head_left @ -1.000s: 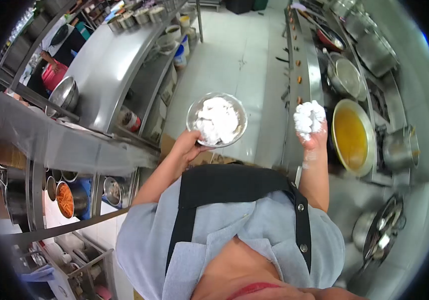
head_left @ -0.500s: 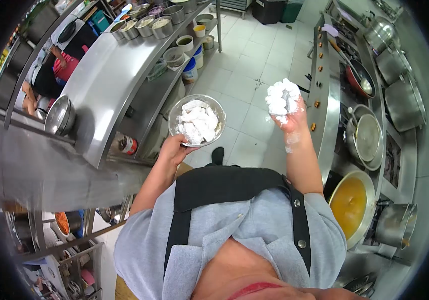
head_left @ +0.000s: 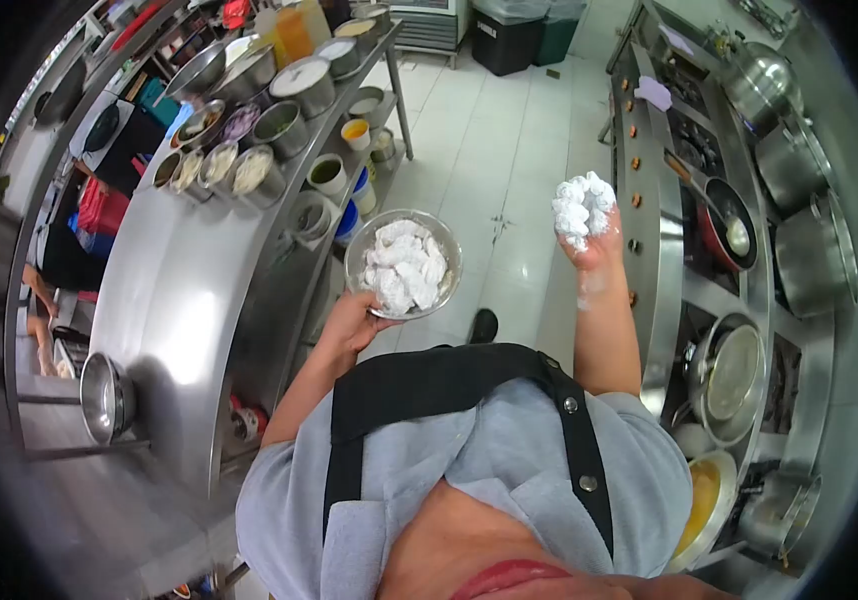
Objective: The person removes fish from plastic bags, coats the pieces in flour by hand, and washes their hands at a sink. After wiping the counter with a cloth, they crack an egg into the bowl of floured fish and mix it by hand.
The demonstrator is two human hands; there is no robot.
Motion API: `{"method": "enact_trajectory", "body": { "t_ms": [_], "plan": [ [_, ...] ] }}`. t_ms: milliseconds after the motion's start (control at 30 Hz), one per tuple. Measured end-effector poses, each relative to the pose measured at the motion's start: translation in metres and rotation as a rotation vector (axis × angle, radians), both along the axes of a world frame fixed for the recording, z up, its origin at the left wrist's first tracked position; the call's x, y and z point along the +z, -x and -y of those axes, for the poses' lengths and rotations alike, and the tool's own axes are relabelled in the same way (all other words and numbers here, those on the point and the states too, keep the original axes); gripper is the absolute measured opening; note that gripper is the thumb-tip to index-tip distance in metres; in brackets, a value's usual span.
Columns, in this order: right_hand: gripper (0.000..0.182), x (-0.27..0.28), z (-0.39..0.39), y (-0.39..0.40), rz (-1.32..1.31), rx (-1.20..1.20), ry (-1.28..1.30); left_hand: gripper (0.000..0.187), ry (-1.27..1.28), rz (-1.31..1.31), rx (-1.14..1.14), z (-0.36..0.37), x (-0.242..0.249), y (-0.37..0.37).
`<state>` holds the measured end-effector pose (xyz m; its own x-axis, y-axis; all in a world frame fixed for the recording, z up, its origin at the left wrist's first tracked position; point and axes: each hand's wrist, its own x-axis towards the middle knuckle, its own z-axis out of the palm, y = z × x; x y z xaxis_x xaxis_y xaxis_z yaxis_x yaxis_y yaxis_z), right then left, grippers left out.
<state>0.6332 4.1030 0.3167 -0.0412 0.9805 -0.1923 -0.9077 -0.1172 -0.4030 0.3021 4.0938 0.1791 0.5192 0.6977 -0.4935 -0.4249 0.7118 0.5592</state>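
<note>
My left hand (head_left: 354, 318) grips the near rim of a round metal bowl (head_left: 456, 262), with the thumb over the edge and the fingers beneath. Inside it lie several floured pieces (head_left: 404, 265), thickly coated in white; what is under the coating I cannot make out. Off to the right, apart from the bowl, my right hand (head_left: 589, 222) is raised over the floor beside the stove. White flour cakes its fingers in clumps and streaks the wrist. Those fingers are loosely curled and apart, with no object visible in them.
At left runs a long steel counter (head_left: 164, 290) with several metal food containers (head_left: 254, 180) and an empty-looking bowl (head_left: 107, 398). A stove line (head_left: 657, 220) on the right carries a red frying pan (head_left: 724, 225), strainers and a pan of yellow liquid (head_left: 699, 505). Tiled floor (head_left: 469, 150) lies between. Another person's arm (head_left: 41, 290) shows far left.
The view has moved forward along the aisle, so the counter containers appear nearer and the yellow pan slips behind. My left hand still carries the bowl; my right hand stays raised.
</note>
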Motion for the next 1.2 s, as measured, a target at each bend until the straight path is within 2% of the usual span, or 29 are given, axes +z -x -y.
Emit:
{"method": "enact_trajectory", "body": {
  "t_ms": [100, 233, 333, 433, 567, 700, 800, 900, 933, 1100, 1133, 1200],
  "plan": [
    [0.025, -0.018, -0.061, -0.034, 0.0, -0.026, 0.076, 0.056, 0.091, 0.014, 0.022, -0.035, -0.026, -0.023],
    [0.025, -0.031, -0.153, -0.065, -0.042, 0.148, 0.0, 0.054, 0.133, -0.035, 0.037, -0.111, -0.034, -0.056],
    [0.025, -0.02, -0.221, -0.082, -0.031, 0.235, -0.041, 0.055, 0.141, -0.012, 0.088, -0.16, -0.03, -0.086],
    [0.025, -0.002, -0.276, -0.096, 0.075, 0.058, 0.06, 0.055, 0.208, -0.035, 0.143, -0.209, -0.011, -0.116],
    [0.024, -0.004, -0.354, -0.146, -0.13, 0.248, -0.111, 0.055, 0.127, -0.04, 0.107, -0.288, -0.01, -0.149],
    [0.025, -0.013, -0.402, -0.218, -0.106, 0.043, -0.097, 0.056, 0.046, 0.016, 0.037, -0.373, -0.041, -0.191],
    [0.027, -0.007, -0.424, -0.273, 0.025, -0.149, -0.095, 0.057, 0.106, 0.088, -0.056, -0.445, -0.045, -0.227],
    [0.027, 0.01, -0.43, -0.334, 0.004, -0.15, -0.184, 0.055, 0.049, 0.077, -0.163, -0.5, -0.023, -0.28],
    [0.027, 0.014, -0.438, -0.343, 0.004, -0.238, -0.167, 0.053, -0.003, 0.01, -0.167, -0.521, -0.013, -0.295],
    [0.027, 0.011, -0.489, -0.394, -0.037, -0.407, -0.109, 0.051, 0.023, -0.012, -0.304, -0.629, -0.017, -0.368],
    [0.027, 0.012, -0.479, -0.437, -0.075, -0.388, -0.109, 0.051, 0.004, -0.012, -0.315, -0.62, -0.007, -0.409],
    [0.029, -0.005, -0.511, -0.473, -0.108, -0.402, -0.058, 0.052, 0.046, 0.002, -0.333, -0.648, -0.004, -0.452]
  ]
}}
